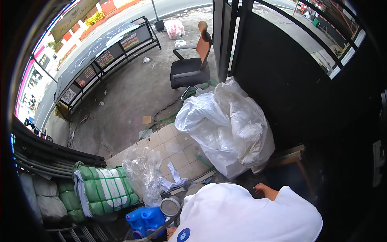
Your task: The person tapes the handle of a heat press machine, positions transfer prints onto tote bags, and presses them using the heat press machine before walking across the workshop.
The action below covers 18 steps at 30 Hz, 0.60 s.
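Note:
At the bottom, my white shirt with a round blue logo fills the view. My right hand (262, 189) is out past the sleeve, its fingers loosely bent and slightly apart, with nothing visible in them. It is nearest to a big white plastic sack (229, 125) and a wooden-edged frame (288, 161). Only a little skin of my left hand (171, 232) shows at the bottom edge; its fingers are hidden. Beside it are blue jugs (154, 219) and a round grey lid (170, 207).
A black office chair (189, 70) stands beyond the sack. Crumpled clear plastic (143, 169) and a white cloth (173, 177) lie on the tiles (157, 141). A green strapped bale (107, 189) is at left, a metal rack (105, 56) behind, a dark gate (282, 72) at right.

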Available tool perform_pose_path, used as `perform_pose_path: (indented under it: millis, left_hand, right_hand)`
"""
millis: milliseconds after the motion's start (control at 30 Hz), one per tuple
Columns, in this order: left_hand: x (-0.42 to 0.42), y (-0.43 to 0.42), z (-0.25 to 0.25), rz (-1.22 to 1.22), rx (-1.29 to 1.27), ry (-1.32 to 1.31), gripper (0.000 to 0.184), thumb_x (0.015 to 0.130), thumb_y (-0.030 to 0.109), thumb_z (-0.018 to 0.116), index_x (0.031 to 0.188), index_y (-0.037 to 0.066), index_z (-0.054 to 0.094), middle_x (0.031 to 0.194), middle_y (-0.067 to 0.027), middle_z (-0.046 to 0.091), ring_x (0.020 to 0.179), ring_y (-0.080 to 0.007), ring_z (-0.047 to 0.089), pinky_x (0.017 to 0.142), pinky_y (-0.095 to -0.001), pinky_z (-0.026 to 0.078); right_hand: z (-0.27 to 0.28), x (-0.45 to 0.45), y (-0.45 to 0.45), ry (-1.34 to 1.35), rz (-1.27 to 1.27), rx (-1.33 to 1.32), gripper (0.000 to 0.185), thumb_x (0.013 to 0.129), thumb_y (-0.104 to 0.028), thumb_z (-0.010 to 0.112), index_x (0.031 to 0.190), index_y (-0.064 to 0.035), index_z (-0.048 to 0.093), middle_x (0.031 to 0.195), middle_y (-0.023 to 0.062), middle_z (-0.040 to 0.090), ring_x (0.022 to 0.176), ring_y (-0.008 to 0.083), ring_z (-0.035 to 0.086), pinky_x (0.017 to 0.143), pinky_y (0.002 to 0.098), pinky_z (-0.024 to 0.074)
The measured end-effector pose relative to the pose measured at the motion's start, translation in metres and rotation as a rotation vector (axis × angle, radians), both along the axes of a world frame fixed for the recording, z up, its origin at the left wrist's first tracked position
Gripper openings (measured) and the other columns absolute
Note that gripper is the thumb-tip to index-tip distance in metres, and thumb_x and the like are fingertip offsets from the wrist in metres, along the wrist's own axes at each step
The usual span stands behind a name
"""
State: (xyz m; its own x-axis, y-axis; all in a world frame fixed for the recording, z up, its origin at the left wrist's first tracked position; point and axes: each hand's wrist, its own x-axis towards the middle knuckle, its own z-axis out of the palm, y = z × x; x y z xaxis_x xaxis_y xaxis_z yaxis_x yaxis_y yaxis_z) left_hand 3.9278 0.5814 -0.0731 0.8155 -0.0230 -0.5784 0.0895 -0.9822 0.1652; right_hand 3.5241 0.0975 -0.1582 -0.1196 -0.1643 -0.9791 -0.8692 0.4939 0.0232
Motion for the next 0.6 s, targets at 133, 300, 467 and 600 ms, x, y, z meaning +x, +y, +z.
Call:
perform_pose_path:
  millis: [133,300,467,600]
  left_hand:
    - [0.024,-0.065,-0.012,-0.078,-0.131,0.213,0.02,0.083,0.019,0.065,0.092,0.001,0.07,0.077,-0.0099,0.069,0.06,-0.0211,0.064,0.053,-0.0331,0.052]
    - [0.074,-0.205,-0.074,-0.368,-0.412,0.23,0.03,0.079,0.024,0.065,0.103,0.006,0.071,0.087,-0.0116,0.072,0.081,-0.0233,0.068,0.075,-0.0337,0.053]
    - [0.117,-0.322,-0.055,-0.554,-0.541,0.297,0.03,0.079,0.023,0.066,0.103,0.006,0.069,0.086,-0.0109,0.071,0.077,-0.0212,0.068,0.07,-0.0325,0.053]
    - [0.145,-0.35,-0.049,-0.295,-0.694,0.578,0.025,0.084,0.019,0.065,0.102,0.001,0.066,0.077,-0.0084,0.068,0.066,-0.0164,0.066,0.057,-0.029,0.051]
  right_hand:
    - [0.009,-0.009,0.0,-0.133,-0.227,-0.071,0.034,0.091,-0.035,0.063,0.113,-0.0092,0.061,0.103,0.0114,0.066,0.079,0.0224,0.064,0.066,0.0373,0.0515]
    - [0.052,0.022,-0.028,-0.378,-0.479,-0.301,0.032,0.092,-0.033,0.062,0.114,-0.011,0.058,0.104,0.0093,0.065,0.09,0.0203,0.063,0.076,0.039,0.0528]
    - [0.057,0.024,-0.021,-0.399,-0.578,-0.375,0.031,0.091,-0.033,0.062,0.113,-0.0114,0.059,0.102,0.0094,0.066,0.089,0.021,0.064,0.074,0.0391,0.0531]
    - [0.054,0.015,0.023,-0.284,-0.751,-0.374,0.028,0.092,-0.03,0.062,0.112,-0.0112,0.059,0.099,0.0105,0.066,0.085,0.0227,0.066,0.072,0.0403,0.0536]
